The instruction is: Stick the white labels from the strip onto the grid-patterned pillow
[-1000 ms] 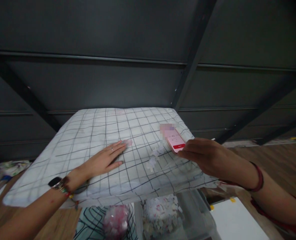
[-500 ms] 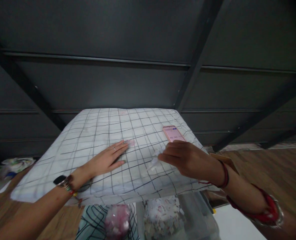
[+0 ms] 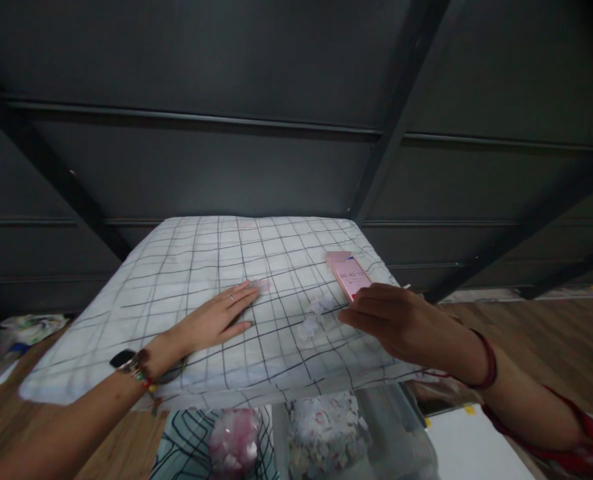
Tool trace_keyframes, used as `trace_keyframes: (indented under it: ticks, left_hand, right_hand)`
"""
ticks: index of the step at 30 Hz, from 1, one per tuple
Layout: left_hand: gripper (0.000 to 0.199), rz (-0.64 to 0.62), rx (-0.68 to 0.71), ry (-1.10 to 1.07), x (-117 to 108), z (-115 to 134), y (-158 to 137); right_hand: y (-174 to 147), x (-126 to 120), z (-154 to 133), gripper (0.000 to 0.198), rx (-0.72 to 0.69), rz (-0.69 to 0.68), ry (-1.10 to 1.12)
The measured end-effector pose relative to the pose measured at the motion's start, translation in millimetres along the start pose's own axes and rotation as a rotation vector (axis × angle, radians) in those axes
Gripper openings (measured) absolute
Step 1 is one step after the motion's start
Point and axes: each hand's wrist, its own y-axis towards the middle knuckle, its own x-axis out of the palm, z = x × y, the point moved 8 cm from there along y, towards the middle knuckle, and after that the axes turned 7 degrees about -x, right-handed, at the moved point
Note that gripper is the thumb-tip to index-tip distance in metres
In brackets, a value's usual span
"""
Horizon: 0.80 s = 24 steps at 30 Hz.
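at the far left, a crumpled bag (image 3: 33, 329) lies low beside the table, over wood floor (image 3: 6, 423). next comes the left forearm, with a dark-faced watch (image 3: 123, 358) and a beaded bracelet (image 3: 145, 381) at the wrist. the left hand (image 3: 216, 320) rests flat, palm down, on the white checked cloth (image 3: 211, 250) that covers the table; its fingers lie close together and the thumb stands apart, with a ring on one finger. the fingertips reach the edge of a small pale pink patch (image 3: 263, 287), whose make is too blurred to tell. below the near edge of the cloth sit a teal patterned fabric (image 3: 179, 443) and, on it, a pink-filled clear bag (image 3: 235, 440). to the right of these is a clear bin (image 3: 401, 430) with shredded paper (image 3: 326, 427) in it. above the bin, on the cloth between the two hands, lie some thin white scraps (image 3: 316, 310). just beyond them, up and to the right, a pink phone (image 3: 352, 277) lies tilted across the checks, a line of digits on its screen. the right hand (image 3: 393, 327) overlaps the phone's near end in this view, its fingers bunched together; whether they pinch anything cannot be told. a red band (image 3: 489, 363) circles that wrist, and under the forearm a white board (image 3: 469, 443) shows yellow corner pieces.
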Motion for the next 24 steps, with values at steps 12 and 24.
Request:
trace_keyframes:
  ticks: [12,24]
  left_hand:
    - [0.056,-0.021,-0.011,0.011,-2.3,1.7,0.6]
    - [0.058,-0.011,-0.004,-0.006,0.6,1.4,1.2]
  right_hand:
    - [22.3,4.8,15.1,0.031,0.054,0.05,-0.028]
    - [34.2,32.5,22.4,0.033,0.027,-0.059,-0.051]
